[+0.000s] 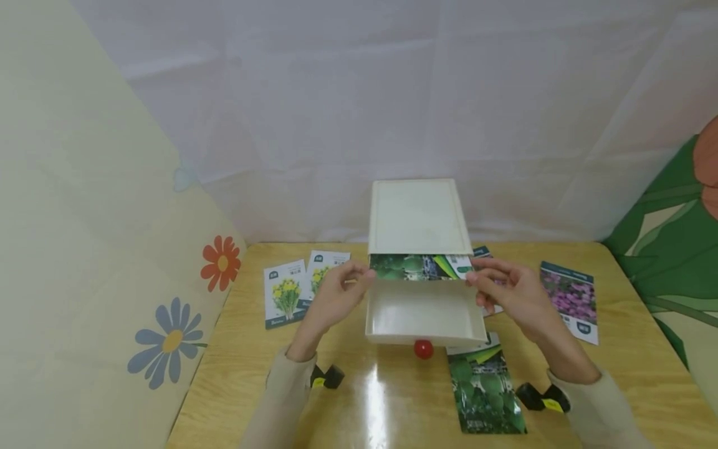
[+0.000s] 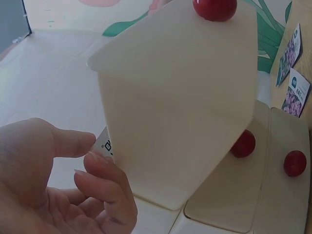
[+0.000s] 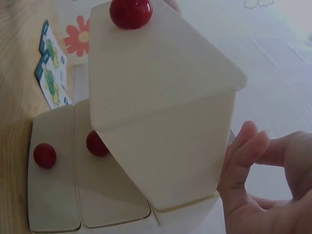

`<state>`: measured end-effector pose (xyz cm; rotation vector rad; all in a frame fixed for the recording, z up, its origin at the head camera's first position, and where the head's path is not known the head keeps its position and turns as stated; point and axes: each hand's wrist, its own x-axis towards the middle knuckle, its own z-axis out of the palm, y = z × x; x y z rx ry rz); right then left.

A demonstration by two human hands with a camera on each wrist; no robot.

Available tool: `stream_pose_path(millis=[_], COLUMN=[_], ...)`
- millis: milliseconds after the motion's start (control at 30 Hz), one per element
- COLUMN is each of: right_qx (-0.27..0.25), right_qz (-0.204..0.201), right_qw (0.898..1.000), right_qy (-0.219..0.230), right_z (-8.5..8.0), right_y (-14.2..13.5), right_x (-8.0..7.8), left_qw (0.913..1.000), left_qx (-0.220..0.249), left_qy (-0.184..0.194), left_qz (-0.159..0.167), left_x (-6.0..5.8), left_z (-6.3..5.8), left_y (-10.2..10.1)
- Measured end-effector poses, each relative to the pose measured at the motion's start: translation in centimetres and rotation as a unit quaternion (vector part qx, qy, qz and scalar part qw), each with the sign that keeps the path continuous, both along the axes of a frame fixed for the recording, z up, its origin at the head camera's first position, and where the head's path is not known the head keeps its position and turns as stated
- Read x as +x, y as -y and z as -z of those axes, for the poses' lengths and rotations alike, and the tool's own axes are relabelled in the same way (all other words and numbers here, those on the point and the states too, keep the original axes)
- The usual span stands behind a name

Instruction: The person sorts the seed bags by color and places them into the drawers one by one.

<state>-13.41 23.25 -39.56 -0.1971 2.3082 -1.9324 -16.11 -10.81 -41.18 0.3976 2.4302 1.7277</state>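
A white cabinet [image 1: 417, 215] with red knobs stands at the back of the table, its top drawer [image 1: 426, 312] pulled out toward me. Over the back of that drawer, a green seed packet [image 1: 409, 267] lies crosswise between my hands. My left hand [image 1: 339, 293] pinches its left end between thumb and fingers; the packet's corner [image 2: 104, 144] shows there in the left wrist view. At the other end, my right hand [image 1: 513, 293] pinches the packet's right edge. The right wrist view mostly hides the packet behind the white drawer [image 3: 170, 151].
Two yellow-flower packets [image 1: 287, 293] lie left of the cabinet. Purple-flower packets [image 1: 571, 302] lie to its right, one partly behind my right hand. Another green packet [image 1: 487, 390] is in front, right of the drawer's red knob [image 1: 423, 349]. Lower drawers [image 2: 224, 195] are closed.
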Motion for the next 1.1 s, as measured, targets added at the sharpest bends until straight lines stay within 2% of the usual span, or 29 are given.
stream_pose_path(millis=[333, 767, 1100], right_qx=[0.040, 0.068, 0.068], right_qz=[0.013, 0.021, 0.017], right_qw=[0.999, 0.996, 0.997], right_qy=[0.010, 0.051, 0.040], right_z=[-0.2, 0.2, 0.4], right_y=[-0.2, 0.0, 0.0], right_x=[-0.7, -1.4, -1.5], left_qw=[0.9993, 0.9986, 0.9993], left_qx=[-0.029, -0.039, -0.021], left_qy=[-0.015, -0.020, -0.013], left_qz=[-0.018, -0.030, -0.030], left_x=[-0.3, -0.8, -0.7], left_z=[-0.2, 0.5, 0.7], left_y=[-0.5, -0.5, -0.5])
